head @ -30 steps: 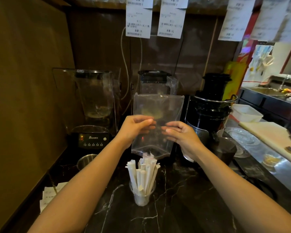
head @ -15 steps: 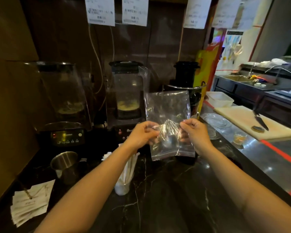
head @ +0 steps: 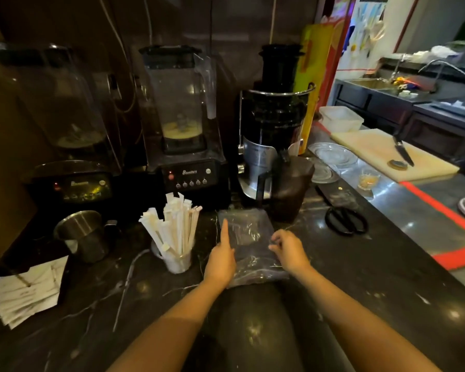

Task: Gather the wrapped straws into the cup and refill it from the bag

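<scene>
A small clear cup [head: 178, 262] stands on the dark marble counter, packed with several white paper-wrapped straws [head: 175, 226] that fan upward. To its right an empty clear plastic bag [head: 249, 238] lies flat on the counter. My left hand [head: 222, 257] rests on the bag's left edge, forefinger stretched out along it. My right hand [head: 289, 251] presses the bag's right edge with curled fingertips. Neither hand lifts the bag.
Behind stand two blenders [head: 184, 122], a black juicer [head: 275, 124] and a dark jug [head: 290, 189]. A steel cup [head: 82, 234] and paper slips [head: 30, 291] lie at left. Scissors [head: 345, 220], glass dishes [head: 333, 154] and a cutting board with a knife [head: 403, 151] sit at right.
The bag has come down from in front of the blenders onto the counter, where it now lies flat. Both hands went down with it and now press its edges.
</scene>
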`<state>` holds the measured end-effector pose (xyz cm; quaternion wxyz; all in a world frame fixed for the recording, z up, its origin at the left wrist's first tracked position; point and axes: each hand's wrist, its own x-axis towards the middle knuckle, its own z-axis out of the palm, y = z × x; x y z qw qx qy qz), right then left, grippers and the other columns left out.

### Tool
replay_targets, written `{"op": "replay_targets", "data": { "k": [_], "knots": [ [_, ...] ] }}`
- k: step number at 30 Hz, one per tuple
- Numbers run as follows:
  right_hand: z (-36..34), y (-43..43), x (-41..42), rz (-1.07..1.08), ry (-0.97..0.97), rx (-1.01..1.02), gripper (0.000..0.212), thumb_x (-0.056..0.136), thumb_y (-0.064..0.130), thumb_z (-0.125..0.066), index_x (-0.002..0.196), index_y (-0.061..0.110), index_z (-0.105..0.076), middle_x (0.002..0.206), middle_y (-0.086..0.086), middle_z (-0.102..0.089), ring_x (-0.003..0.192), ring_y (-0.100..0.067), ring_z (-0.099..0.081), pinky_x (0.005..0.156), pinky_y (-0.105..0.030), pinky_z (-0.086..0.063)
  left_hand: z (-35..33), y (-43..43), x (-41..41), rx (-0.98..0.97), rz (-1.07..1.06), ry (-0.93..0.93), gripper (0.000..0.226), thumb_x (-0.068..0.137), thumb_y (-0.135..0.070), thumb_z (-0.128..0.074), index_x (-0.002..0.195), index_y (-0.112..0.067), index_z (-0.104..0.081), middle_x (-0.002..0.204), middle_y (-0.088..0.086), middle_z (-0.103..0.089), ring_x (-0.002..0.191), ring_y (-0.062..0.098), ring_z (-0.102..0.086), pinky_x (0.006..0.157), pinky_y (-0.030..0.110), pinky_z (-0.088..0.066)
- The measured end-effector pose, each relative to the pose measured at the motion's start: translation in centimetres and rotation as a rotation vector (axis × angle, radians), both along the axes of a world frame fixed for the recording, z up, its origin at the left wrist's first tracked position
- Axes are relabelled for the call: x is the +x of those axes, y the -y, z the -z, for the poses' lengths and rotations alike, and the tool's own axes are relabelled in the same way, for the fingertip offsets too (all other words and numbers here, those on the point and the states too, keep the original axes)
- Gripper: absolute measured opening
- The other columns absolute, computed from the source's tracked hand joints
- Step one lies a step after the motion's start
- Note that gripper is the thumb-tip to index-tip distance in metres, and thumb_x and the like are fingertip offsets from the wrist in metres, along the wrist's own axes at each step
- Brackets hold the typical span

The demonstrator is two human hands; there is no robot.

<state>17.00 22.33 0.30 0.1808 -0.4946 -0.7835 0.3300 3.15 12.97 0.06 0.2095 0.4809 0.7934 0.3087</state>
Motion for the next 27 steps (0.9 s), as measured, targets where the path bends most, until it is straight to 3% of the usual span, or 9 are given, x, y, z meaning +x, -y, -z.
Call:
{"op": "replay_targets", "data": {
  "k": [2, 4, 8, 13, 21, 27],
  "knots": [
    [1.6, 0.3, 0.2, -0.069, 0.109, -0.013, 0.025, 0.088, 0.005, -0.052, 0.112, 0.002, -0.057, 0.118, -0.016, -0.052, 0.107, -0.027, -0.053, 0.090, -0.029, -0.041, 1.5, 0.3, -0.2, -0.114, 0.051, -0.079, 0.074, 0.090, -0.003, -0.041, 0.145, -0.024, 0.003, 0.108, 0.018, -0.054, 0.091, 0.030, -0.058, 0.082, 0.041, -0.048],
    [2.4, 0.7, 0.4, -0.149, 0.204, -0.021, 0.032, 0.090, 0.009, -0.049, 0.121, 0.002, -0.054, 0.134, -0.017, -0.044, 0.120, -0.029, -0.045, 0.099, -0.032, -0.038, 2.4, 0.5, -0.2, -0.257, 0.098, -0.197, 0.067, 0.091, -0.005, -0.039, 0.146, -0.024, -0.006, 0.130, 0.018, -0.038, 0.109, 0.034, -0.050, 0.093, 0.041, -0.044],
    [2.8, 1.2, 0.9, -0.270, 0.496, 0.108, 0.048, 0.097, 0.035, -0.033, 0.138, 0.012, -0.037, 0.156, -0.004, -0.019, 0.141, -0.026, -0.017, 0.112, -0.042, -0.022, 3.2, 1.1, -0.4, -0.381, 0.124, -0.491, 0.058, 0.092, -0.021, -0.037, 0.145, -0.023, -0.014, 0.153, 0.016, -0.008, 0.138, 0.034, -0.015, 0.110, 0.045, -0.022],
    [3.8, 1.8, 1.6, -0.349, 0.603, 0.044, 0.063, 0.096, 0.048, -0.020, 0.147, 0.017, -0.002, 0.159, 0.002, 0.004, 0.146, -0.018, 0.009, 0.117, -0.048, 0.003, 4.4, 1.5, -1.4, -0.432, 0.207, -0.475, 0.053, 0.097, -0.035, -0.016, 0.146, -0.020, -0.002, 0.158, 0.002, 0.002, 0.145, 0.022, 0.006, 0.117, 0.047, -0.001],
    [2.8, 1.7, 1.6, -0.370, 0.668, 0.002, 0.066, 0.094, 0.052, -0.016, 0.147, 0.020, 0.006, 0.158, 0.002, 0.011, 0.144, -0.019, 0.016, 0.114, -0.052, 0.011, 3.8, 1.9, -2.0, -0.487, 0.237, -0.443, 0.056, 0.096, -0.042, -0.012, 0.145, -0.021, 0.006, 0.158, 0.000, 0.008, 0.145, 0.021, 0.010, 0.116, 0.045, 0.005],
    [-0.1, 2.0, 1.0, -0.348, 0.535, 0.049, 0.066, 0.094, 0.051, -0.016, 0.144, 0.021, 0.016, 0.157, 0.001, 0.019, 0.143, -0.017, 0.020, 0.116, -0.045, 0.011, 1.9, 2.0, -1.0, -0.286, 0.163, -0.366, 0.058, 0.096, -0.041, -0.014, 0.144, -0.019, 0.009, 0.158, 0.003, 0.009, 0.145, 0.021, 0.009, 0.117, 0.040, 0.001]
  ]
}}
